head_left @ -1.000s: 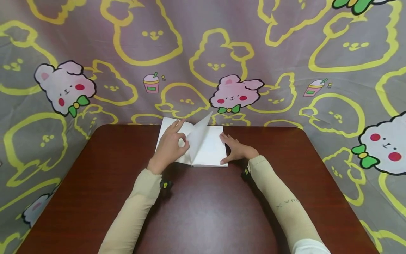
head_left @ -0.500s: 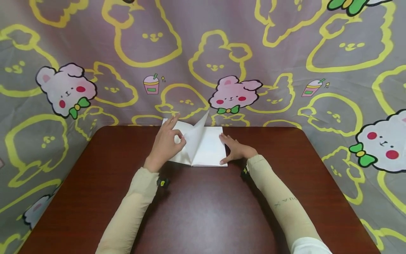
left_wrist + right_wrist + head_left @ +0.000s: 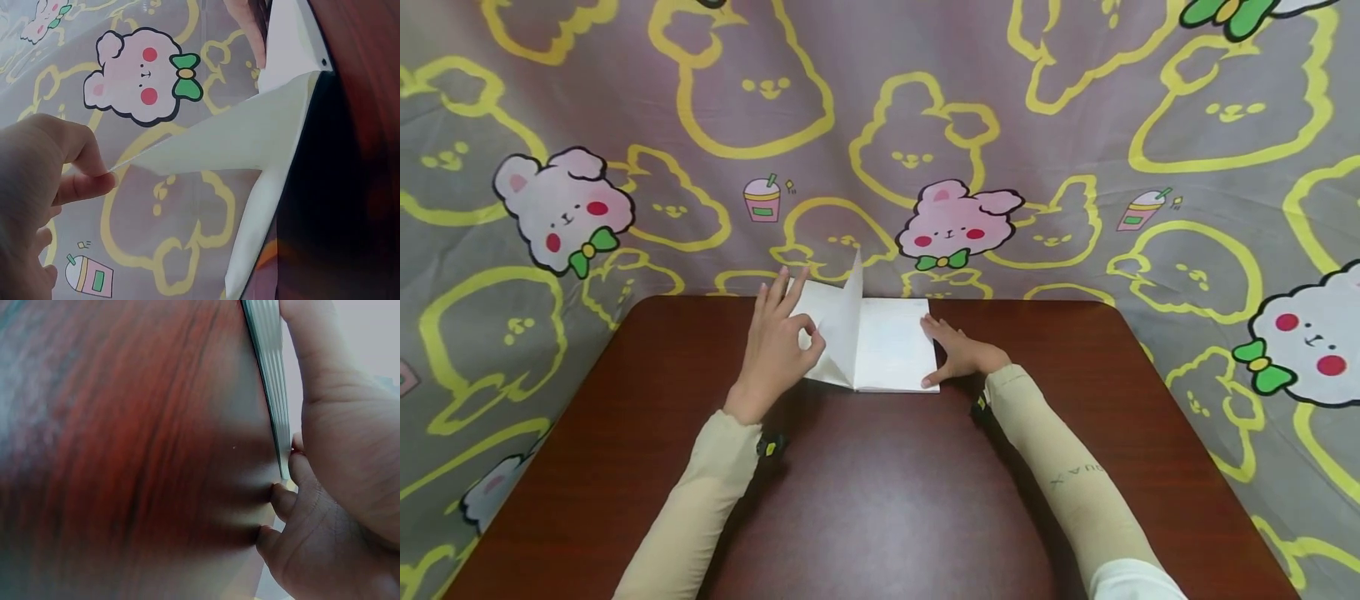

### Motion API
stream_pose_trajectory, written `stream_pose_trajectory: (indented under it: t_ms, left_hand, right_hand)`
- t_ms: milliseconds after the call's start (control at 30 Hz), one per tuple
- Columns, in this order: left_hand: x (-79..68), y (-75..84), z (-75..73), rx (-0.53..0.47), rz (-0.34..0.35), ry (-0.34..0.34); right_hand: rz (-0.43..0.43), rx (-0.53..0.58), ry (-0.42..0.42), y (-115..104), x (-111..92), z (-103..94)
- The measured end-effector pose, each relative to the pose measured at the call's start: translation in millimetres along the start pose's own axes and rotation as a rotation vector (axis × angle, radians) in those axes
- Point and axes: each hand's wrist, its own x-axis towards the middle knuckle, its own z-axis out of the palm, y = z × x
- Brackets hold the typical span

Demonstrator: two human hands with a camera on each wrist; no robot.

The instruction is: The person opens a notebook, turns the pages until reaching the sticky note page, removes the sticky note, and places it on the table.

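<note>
A white-paged notebook (image 3: 897,346) lies spread out near the table's far edge. One of its pages (image 3: 852,321) stands up from the middle fold. My left hand (image 3: 772,346) pinches that page between thumb and forefinger, the other fingers raised; the left wrist view shows the page (image 3: 212,140) drawn taut from the pinch (image 3: 103,178) to the fold. On the notebook's right side my right hand (image 3: 964,352) rests with thumb and fingers spread, touching the right page's edge. Close up in the right wrist view, the stacked page edges (image 3: 269,375) run beside the right hand (image 3: 337,469).
The notebook lies on a dark red-brown wooden table (image 3: 880,500) with rounded far corners. Right behind its far edge hangs a grey curtain (image 3: 820,92) printed with yellow outlines and pink bunnies.
My left hand has moved left, pulling the pinched page from a rightward lean to nearly upright over the fold. My right hand stays put on the notebook's edge.
</note>
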Motion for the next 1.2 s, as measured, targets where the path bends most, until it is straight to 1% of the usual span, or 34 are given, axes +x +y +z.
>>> stream_pose_trajectory:
  t_ms: [233,467,567,633,733,867,933,1100,1200]
  left_hand:
    - [-11.8,-5.2,-5.3,0.030,-0.023,0.004]
    - [-22.5,-10.2,-5.5,0.020,-0.042,0.000]
    - [-26.5,-11.3,-6.7,0.012,-0.062,-0.008]
    - [-28.9,-11.9,-8.3,0.016,-0.089,-0.023]
    - [-32.4,-13.0,-11.1,0.024,-0.162,-0.059]
    - [-38.4,-16.7,-12.6,0.045,-0.294,-0.134]
    - [-41.7,-20.2,-11.6,0.057,-0.342,-0.168]
    - [-48.6,-29.4,-5.5,0.072,-0.408,-0.260]
    - [-51.9,-34.2,-0.4,0.096,-0.435,-0.336]
  right_hand:
    - [-0.008,0.008,-0.006,2.2,-0.9,0.6]
    - [-0.010,-0.001,-0.024,3.0,-2.2,-0.6]
    - [-0.017,-0.001,-0.025,4.2,-1.7,-0.2]
    - [-0.020,-0.002,-0.026,4.5,-1.0,0.4]
    - [-0.023,-0.006,-0.024,4.1,-0.7,1.2]
    - [-0.025,0.009,-0.022,2.4,-1.7,-0.1]
    - [-0.020,0.015,-0.026,2.0,-2.2,-0.8]
    - [-0.018,0.010,-0.027,3.3,-1.9,-1.0]
    - [-0.026,0.001,-0.018,3.9,-1.7,-0.2]
